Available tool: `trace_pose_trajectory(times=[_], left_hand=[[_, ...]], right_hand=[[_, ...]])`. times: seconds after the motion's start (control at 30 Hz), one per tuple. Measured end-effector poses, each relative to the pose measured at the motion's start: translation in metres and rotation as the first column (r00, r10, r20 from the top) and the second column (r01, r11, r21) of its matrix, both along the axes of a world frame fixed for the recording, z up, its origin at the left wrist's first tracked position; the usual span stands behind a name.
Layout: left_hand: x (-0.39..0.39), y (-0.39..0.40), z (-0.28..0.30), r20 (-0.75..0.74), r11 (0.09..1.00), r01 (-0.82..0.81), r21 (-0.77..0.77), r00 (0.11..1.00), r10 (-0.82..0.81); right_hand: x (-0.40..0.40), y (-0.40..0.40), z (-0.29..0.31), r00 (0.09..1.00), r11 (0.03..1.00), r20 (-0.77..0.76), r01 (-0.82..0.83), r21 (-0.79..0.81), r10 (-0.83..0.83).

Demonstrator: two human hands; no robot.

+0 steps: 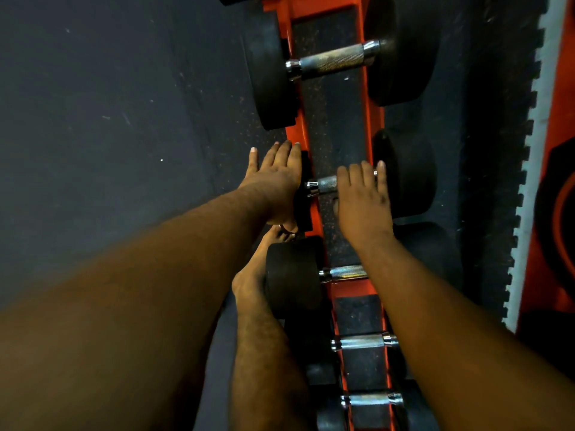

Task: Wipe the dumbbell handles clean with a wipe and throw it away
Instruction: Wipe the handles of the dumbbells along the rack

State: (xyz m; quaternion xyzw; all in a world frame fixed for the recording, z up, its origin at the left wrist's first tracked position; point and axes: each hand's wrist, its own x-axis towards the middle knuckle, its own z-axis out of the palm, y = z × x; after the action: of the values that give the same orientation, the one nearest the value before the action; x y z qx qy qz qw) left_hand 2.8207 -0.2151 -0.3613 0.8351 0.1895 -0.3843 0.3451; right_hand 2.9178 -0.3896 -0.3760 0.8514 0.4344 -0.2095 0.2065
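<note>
The right hand (362, 200) lies with fingers straight over the knurled steel handle (326, 183) of a dumbbell on the orange rack (297, 14), hiding its right half; the handle runs left-right. The left hand (275, 181) rests flat, fingers spread, on that dumbbell's round black rubber head (303, 194), largely covered

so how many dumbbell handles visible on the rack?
5. Top dumbbell handle; second handle under the right hand; third handle; fourth handle; bottom handle. More may lie outside the frame.
</note>
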Motion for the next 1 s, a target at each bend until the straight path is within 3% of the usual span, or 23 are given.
trace_pose_trajectory(times=[0.17, 0.33, 0.47, 0.73, 0.8, 0.9, 1.0], left_hand=[[0.000, 0.000, -0.001, -0.007, 1.000, -0.002, 0.003, 1.000, 0.002], [0.002, 0.000, 0.003, -0.017, 1.000, 0.014, 0.018, 1.000, -0.013], [0.001, -0.001, 0.001, -0.019, 1.000, 0.011, 0.015, 1.000, -0.011], [-0.012, -0.009, 0.007, 0.054, 0.999, -0.051, 0.016, 0.997, 0.050], [-0.025, -0.024, 0.007, 0.111, 0.994, -0.097, 0.054, 0.990, 0.091], [-0.058, -0.058, 0.018, 0.240, 0.981, -0.127, 0.145, 0.967, 0.089], [-0.090, -0.088, 0.033, 0.240, 0.993, -0.075, 0.089, 0.969, 0.051]], right_hand=[[-0.007, -0.007, 0.004, 0.999, 0.998, 0.035, -0.019, -0.057, 0.021], [0.010, 0.028, 0.004, 0.987, 0.995, -0.145, -0.076, -0.064, 0.066], [-0.015, 0.021, 0.007, 0.964, 0.983, -0.191, -0.180, 0.028, 0.182], [-0.026, 0.003, 0.017, 0.941, 0.977, -0.269, -0.211, 0.011, 0.206], [-0.030, -0.009, 0.021, 0.944, 0.982, -0.270, -0.179, 0.061, 0.189], [-0.046, -0.041, 0.031, 0.969, 0.979, -0.243, 0.015, 0.205, 0.036], [-0.074, -0.080, 0.039, 0.967, 0.980, -0.254, 0.056, 0.192, -0.006]])
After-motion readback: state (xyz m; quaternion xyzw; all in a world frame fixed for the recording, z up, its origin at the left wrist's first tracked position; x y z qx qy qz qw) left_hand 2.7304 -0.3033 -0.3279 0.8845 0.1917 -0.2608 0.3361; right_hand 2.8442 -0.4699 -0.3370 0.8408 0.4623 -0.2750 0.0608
